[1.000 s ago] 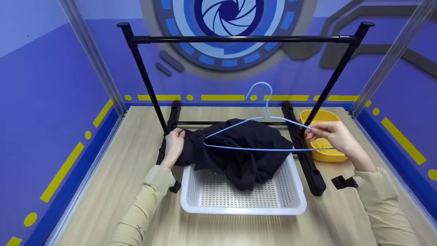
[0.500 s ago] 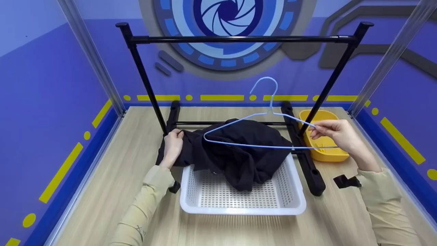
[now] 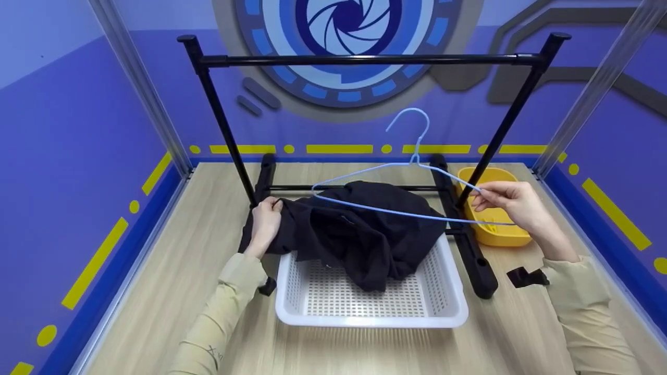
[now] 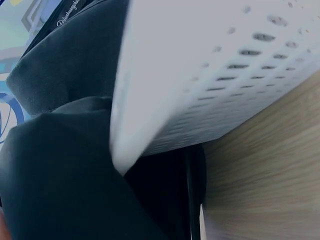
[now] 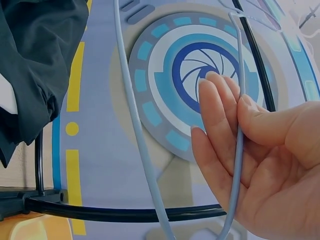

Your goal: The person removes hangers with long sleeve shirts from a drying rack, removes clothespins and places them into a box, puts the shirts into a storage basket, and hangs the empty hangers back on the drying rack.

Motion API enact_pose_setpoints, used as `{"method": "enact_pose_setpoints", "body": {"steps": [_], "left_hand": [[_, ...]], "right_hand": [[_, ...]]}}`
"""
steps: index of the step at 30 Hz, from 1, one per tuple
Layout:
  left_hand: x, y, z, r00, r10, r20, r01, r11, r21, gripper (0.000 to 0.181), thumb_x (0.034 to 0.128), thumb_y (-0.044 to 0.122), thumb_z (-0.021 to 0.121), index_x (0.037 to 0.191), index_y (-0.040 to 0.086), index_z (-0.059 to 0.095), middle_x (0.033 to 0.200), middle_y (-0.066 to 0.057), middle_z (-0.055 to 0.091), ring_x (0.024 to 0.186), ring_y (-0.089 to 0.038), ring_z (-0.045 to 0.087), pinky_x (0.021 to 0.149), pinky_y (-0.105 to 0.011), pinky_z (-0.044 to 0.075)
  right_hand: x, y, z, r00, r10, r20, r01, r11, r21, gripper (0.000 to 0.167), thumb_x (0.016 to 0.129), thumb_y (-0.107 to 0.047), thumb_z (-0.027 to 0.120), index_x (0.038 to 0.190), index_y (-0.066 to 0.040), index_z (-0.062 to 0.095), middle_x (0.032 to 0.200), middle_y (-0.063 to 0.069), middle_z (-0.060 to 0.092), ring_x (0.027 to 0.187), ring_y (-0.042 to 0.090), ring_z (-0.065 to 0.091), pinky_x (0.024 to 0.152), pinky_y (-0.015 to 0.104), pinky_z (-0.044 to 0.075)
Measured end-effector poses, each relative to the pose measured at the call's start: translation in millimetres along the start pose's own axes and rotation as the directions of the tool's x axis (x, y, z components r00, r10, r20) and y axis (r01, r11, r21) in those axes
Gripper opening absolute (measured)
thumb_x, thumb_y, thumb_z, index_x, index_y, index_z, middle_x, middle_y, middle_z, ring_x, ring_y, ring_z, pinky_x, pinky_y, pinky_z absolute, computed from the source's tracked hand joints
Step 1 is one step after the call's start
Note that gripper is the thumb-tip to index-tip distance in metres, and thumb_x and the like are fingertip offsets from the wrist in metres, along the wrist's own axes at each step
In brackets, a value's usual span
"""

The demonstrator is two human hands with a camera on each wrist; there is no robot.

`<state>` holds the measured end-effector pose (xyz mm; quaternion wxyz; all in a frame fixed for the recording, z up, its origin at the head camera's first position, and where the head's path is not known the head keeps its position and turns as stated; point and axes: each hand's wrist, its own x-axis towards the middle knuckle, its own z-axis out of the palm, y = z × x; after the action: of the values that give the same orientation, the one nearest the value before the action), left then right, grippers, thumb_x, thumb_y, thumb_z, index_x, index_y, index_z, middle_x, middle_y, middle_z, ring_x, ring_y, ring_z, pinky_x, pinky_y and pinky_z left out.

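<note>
- Blue wire makes up the hanger [image 3: 415,159], raised above the black garment, its long axis running left to right and dipping slightly rightward; the hook points up, its tip curling left.
- With my right hand [image 3: 513,205] I pinch the hanger's right shoulder between thumb and fingers.
- With my left hand [image 3: 266,221] I grip the left edge of the black garment [image 3: 375,245].
- That garment is heaped in the white basket's [image 3: 370,321] far part, spilling over its left rim.
- Right of it, the yellow container [image 3: 500,240] holds small yellow pieces, too small to identify.
- Beyond rises a black rack [image 3: 370,60].
- Everything stands on pale wood-grain tabletop [image 3: 156,312], between blue-violet walls [image 3: 62,156] with yellow dashes.
</note>
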<state>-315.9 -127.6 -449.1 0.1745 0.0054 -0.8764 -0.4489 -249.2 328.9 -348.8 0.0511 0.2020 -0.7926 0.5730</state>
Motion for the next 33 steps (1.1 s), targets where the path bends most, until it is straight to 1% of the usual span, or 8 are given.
{"method": "enact_pose_setpoints", "body": {"steps": [5, 10, 14, 19, 21, 25, 29, 33], "left_hand": [[-2.2, 4.9, 0.7, 0.999, 0.034, -0.016, -0.034, 0.999, -0.019, 0.014, 0.0886, 0.005, 0.055, 0.076, 0.0, 0.058, 0.07, -0.011, 0.058, 0.069, -0.029, 0.054, 0.067, -0.041, 0.041], [-5.0, 12.7, 1.7, 0.995, 0.095, -0.043, -0.097, 0.995, -0.039, 0.013, 0.0886, 0.004, 0.055, 0.077, 0.0, 0.058, 0.07, -0.01, 0.057, 0.068, -0.029, 0.053, 0.065, -0.041, 0.041], [-8.9, 24.6, 2.5, 0.989, 0.141, -0.044, -0.144, 0.987, -0.076, 0.012, 0.0888, 0.005, 0.055, 0.078, 0.001, 0.058, 0.07, -0.008, 0.056, 0.068, -0.027, 0.053, 0.065, -0.04, 0.04], [-13.3, 41.7, 4.4, 0.979, 0.201, -0.039, -0.204, 0.974, -0.101, 0.011, 0.0887, 0.006, 0.056, 0.079, 0.001, 0.059, 0.069, -0.006, 0.056, 0.067, -0.024, 0.052, 0.062, -0.037, 0.039], [-15.1, 47.5, 4.9, 0.977, 0.213, -0.028, -0.215, 0.968, -0.128, 0.01, 0.0891, 0.005, 0.055, 0.08, 0.001, 0.059, 0.068, -0.005, 0.055, 0.065, -0.022, 0.05, 0.061, -0.035, 0.038], [-19.4, 56.5, 6.2, 0.976, 0.219, -0.008, -0.217, 0.96, -0.177, 0.01, 0.0898, 0.005, 0.054, 0.081, 0.001, 0.058, 0.069, -0.004, 0.054, 0.065, -0.019, 0.048, 0.061, -0.031, 0.037], [-22.9, 63.6, 7.4, 0.972, 0.236, 0.008, -0.229, 0.953, -0.199, 0.011, 0.0907, 0.006, 0.053, 0.081, 0.002, 0.058, 0.07, -0.003, 0.053, 0.064, -0.018, 0.046, 0.061, -0.03, 0.037], [-25.8, 72.4, 8.7, 0.964, 0.265, 0.025, -0.254, 0.943, -0.216, 0.011, 0.0914, 0.008, 0.053, 0.084, 0.002, 0.058, 0.072, -0.004, 0.055, 0.065, -0.018, 0.047, 0.062, -0.031, 0.038]], "right_hand": [[1.5, 2.7, 1.4, 1.0, -0.017, 0.004, 0.016, 0.999, 0.032, 0.021, 0.09, 0.007, 0.046, 0.098, 0.026, 0.052, 0.077, 0.02, 0.063, 0.067, 0.022, 0.063, 0.063, 0.029, 0.05], [1.9, 4.7, 1.9, 1.0, -0.027, 0.006, 0.027, 0.999, 0.029, 0.02, 0.09, 0.008, 0.046, 0.097, 0.026, 0.052, 0.077, 0.021, 0.062, 0.066, 0.022, 0.063, 0.062, 0.029, 0.05], [1.9, 5.8, 3.5, 1.0, -0.015, 0.007, 0.015, 0.999, 0.033, 0.021, 0.09, 0.007, 0.046, 0.098, 0.026, 0.051, 0.079, 0.023, 0.062, 0.067, 0.021, 0.063, 0.063, 0.03, 0.05], [0.9, 6.6, 5.3, 1.0, 0.002, 0.008, -0.002, 0.999, 0.039, 0.023, 0.091, 0.007, 0.046, 0.1, 0.027, 0.05, 0.079, 0.021, 0.063, 0.067, 0.02, 0.063, 0.063, 0.029, 0.05], [0.9, 6.5, 5.6, 1.0, 0.005, 0.007, -0.005, 0.999, 0.038, 0.023, 0.091, 0.007, 0.046, 0.1, 0.027, 0.05, 0.079, 0.02, 0.063, 0.067, 0.02, 0.063, 0.063, 0.029, 0.05], [0.4, 7.2, 5.3, 1.0, 0.008, 0.005, -0.008, 1.0, 0.027, 0.022, 0.091, 0.007, 0.046, 0.101, 0.026, 0.051, 0.079, 0.02, 0.063, 0.067, 0.02, 0.063, 0.063, 0.029, 0.05], [0.0, 8.1, 4.3, 1.0, 0.005, 0.005, -0.005, 1.0, 0.016, 0.022, 0.091, 0.007, 0.046, 0.1, 0.025, 0.052, 0.079, 0.021, 0.063, 0.067, 0.019, 0.063, 0.063, 0.029, 0.05], [-0.7, 9.0, 3.6, 1.0, 0.005, 0.003, -0.005, 1.0, 0.017, 0.022, 0.091, 0.006, 0.046, 0.1, 0.025, 0.052, 0.079, 0.022, 0.062, 0.067, 0.02, 0.063, 0.063, 0.029, 0.05]]}}
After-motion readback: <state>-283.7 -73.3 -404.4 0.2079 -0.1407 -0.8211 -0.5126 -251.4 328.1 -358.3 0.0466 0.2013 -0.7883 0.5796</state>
